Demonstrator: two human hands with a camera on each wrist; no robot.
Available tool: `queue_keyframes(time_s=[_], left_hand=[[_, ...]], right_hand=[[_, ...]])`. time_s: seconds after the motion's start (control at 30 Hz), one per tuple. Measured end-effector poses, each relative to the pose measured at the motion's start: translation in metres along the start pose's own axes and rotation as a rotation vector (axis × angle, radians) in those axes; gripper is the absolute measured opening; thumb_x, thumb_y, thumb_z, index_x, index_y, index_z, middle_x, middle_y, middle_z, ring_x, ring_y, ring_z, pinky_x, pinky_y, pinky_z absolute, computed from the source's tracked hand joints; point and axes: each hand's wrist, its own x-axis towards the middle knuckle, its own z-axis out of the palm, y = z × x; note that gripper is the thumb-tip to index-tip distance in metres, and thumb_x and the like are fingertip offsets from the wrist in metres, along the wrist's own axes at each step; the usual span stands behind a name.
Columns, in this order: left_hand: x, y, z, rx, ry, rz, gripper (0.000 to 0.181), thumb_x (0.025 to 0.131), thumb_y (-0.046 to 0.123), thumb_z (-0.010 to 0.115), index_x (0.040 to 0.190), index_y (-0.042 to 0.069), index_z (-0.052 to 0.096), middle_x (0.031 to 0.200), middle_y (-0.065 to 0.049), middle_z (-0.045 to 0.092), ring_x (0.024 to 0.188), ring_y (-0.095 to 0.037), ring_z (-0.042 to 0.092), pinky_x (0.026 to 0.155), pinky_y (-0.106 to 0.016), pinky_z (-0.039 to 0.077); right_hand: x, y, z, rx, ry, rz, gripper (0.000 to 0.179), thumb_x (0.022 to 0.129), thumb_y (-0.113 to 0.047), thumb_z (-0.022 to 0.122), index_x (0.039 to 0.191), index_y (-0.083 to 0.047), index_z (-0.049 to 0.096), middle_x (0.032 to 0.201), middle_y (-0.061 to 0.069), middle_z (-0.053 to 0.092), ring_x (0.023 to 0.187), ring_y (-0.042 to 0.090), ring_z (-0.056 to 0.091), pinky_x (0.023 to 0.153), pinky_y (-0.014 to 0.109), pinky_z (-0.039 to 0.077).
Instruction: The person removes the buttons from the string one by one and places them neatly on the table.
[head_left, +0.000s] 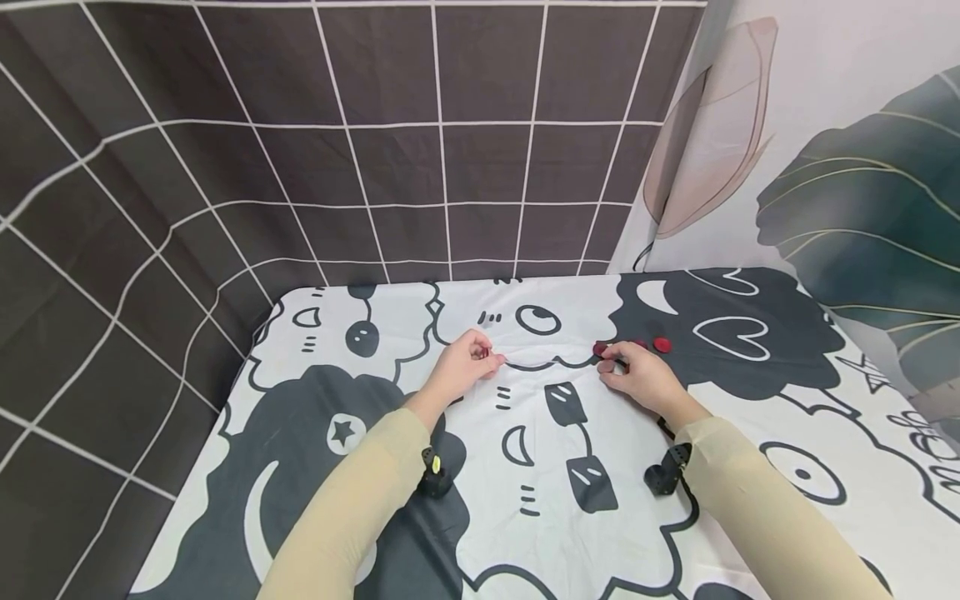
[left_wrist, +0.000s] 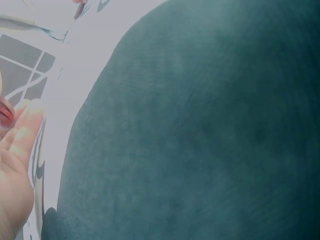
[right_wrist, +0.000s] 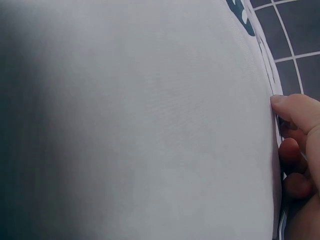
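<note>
In the head view my left hand (head_left: 468, 362) is raised over the patterned cloth, its thumb and fingers closed together. The left wrist view shows a small red disc (left_wrist: 6, 114) pinched between them, partly cut off by the frame edge. My right hand (head_left: 641, 379) is to the right, low over the cloth with curled fingers. At its fingertips is a dark red disc (head_left: 600, 348), apparently pinched. Just behind that hand lie another red disc (head_left: 639, 343), partly hidden, and a brighter red disc (head_left: 662, 344). The right wrist view shows mostly blurred pale cloth beside the bent fingers (right_wrist: 297, 112).
A white cloth (head_left: 555, 533) with black cartoon shapes covers the table. A dark curtain with a white grid (head_left: 390, 167) hangs behind and along the left. Leaf-patterned fabric (head_left: 862, 192) hangs at the right. Small black wrist cameras (head_left: 663, 477) are on both forearms.
</note>
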Motion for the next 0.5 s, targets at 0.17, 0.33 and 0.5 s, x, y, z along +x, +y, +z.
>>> queue_keyframes(time_s=[0.17,0.33,0.5], left_hand=[[0.0002,-0.0013,0.0002,0.002,0.004,0.006,0.027,0.085,0.027,0.071,0.098,0.011,0.054,0.079,0.0,0.062,0.072,-0.011,0.062,0.066,-0.025,0.048],[0.0005,-0.001,0.0,0.019,0.006,0.01,0.027,0.085,0.028,0.071,0.098,0.011,0.054,0.079,0.001,0.061,0.071,-0.011,0.061,0.066,-0.026,0.046],[0.0003,-0.0014,0.0003,0.007,0.002,0.01,0.028,0.085,0.028,0.07,0.099,0.011,0.054,0.078,0.001,0.063,0.071,-0.011,0.061,0.067,-0.026,0.047]], right_hand=[[0.0001,0.0002,0.0008,0.004,0.0,0.007,0.035,0.084,-0.025,0.07,0.111,-0.006,0.058,0.117,0.018,0.058,0.11,0.035,0.052,0.095,0.054,0.036],[0.0,-0.0002,0.0006,0.003,0.0,0.014,0.036,0.084,-0.027,0.07,0.111,-0.007,0.059,0.116,0.017,0.059,0.107,0.034,0.053,0.094,0.053,0.038],[-0.0006,-0.0002,0.0007,-0.009,-0.003,0.022,0.035,0.084,-0.027,0.069,0.111,-0.007,0.059,0.116,0.016,0.059,0.107,0.033,0.053,0.094,0.053,0.038]])
